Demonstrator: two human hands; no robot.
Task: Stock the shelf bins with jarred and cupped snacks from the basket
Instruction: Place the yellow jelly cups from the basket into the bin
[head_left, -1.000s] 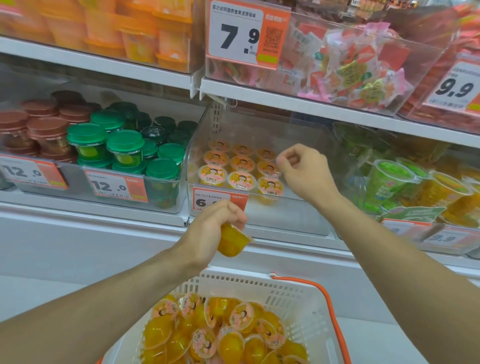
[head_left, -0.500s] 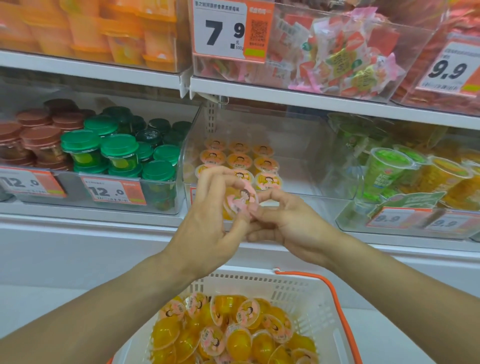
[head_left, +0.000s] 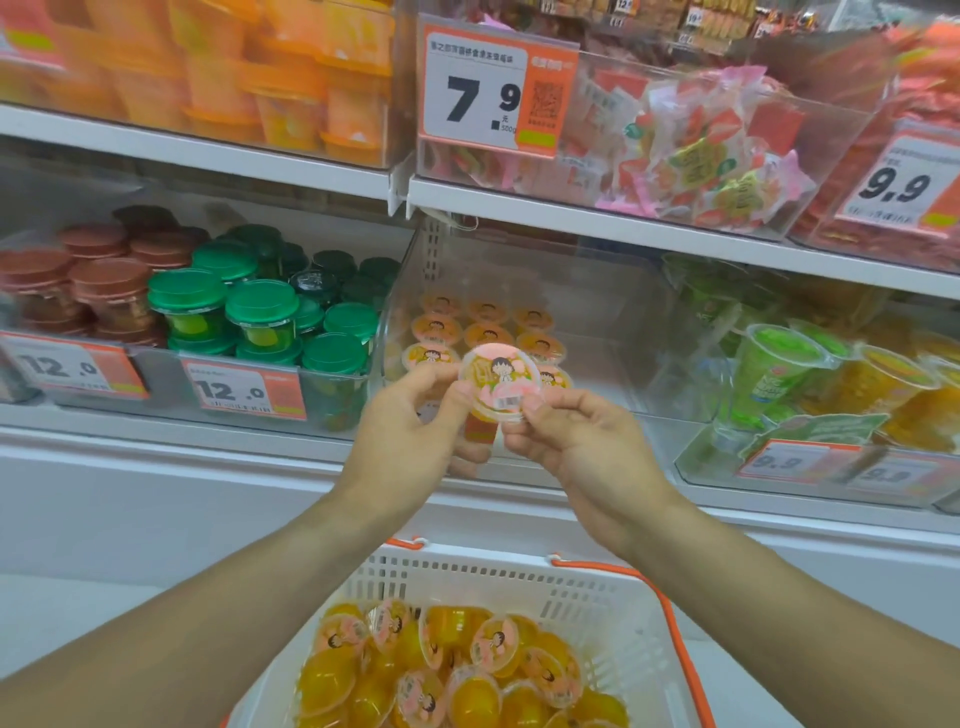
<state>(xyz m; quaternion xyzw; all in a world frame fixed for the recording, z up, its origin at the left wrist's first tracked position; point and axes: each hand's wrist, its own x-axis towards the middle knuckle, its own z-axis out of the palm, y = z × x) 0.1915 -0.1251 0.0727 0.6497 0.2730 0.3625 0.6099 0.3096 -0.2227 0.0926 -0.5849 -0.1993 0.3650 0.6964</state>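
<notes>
A single jelly cup (head_left: 501, 383) is being held up in front of the clear shelf bin (head_left: 613, 374), its printed lid turned toward the camera. It is being pinched at its left rim by the left hand (head_left: 410, 441) and at its lower right rim by the right hand (head_left: 582, 441), so both hands are being closed on the same cup. The step in hand appears to be a transfer or a turning of the cup before placement. The next move is judged to call for the cup being carried over the bin's front edge and set lid-up beside the rows already being built at the bin's left side, where about nine cups (head_left: 488, 332) are being counted, some hidden behind the hands. In the white basket (head_left: 519, 577) below, roughly twenty more cups are lying jumbled; an exact count cannot be made.
</notes>
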